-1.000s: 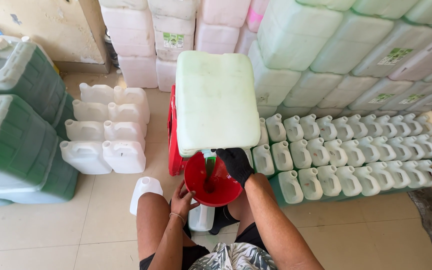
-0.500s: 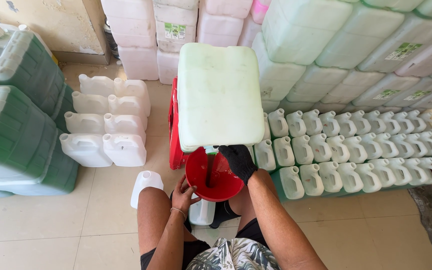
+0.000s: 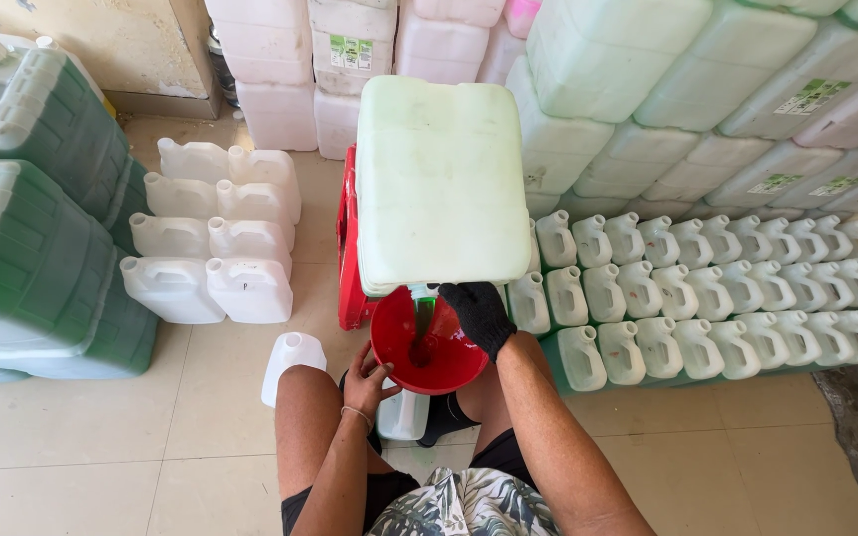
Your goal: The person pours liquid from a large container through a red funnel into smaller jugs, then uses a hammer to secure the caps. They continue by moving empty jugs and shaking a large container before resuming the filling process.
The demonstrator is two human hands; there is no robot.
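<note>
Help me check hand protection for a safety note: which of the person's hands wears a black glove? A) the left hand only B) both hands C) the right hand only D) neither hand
C: the right hand at the big jug's spout is black-gloved, while the left hand by the red funnel is bare.

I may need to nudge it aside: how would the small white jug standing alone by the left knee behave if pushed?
The small white jug looks empty, so it is probably light and would slide easily on the smooth tiled floor. Standing upright with a narrow neck, it may tip if pushed high. Its thin plastic walls likely flex under a squeeze.
</note>
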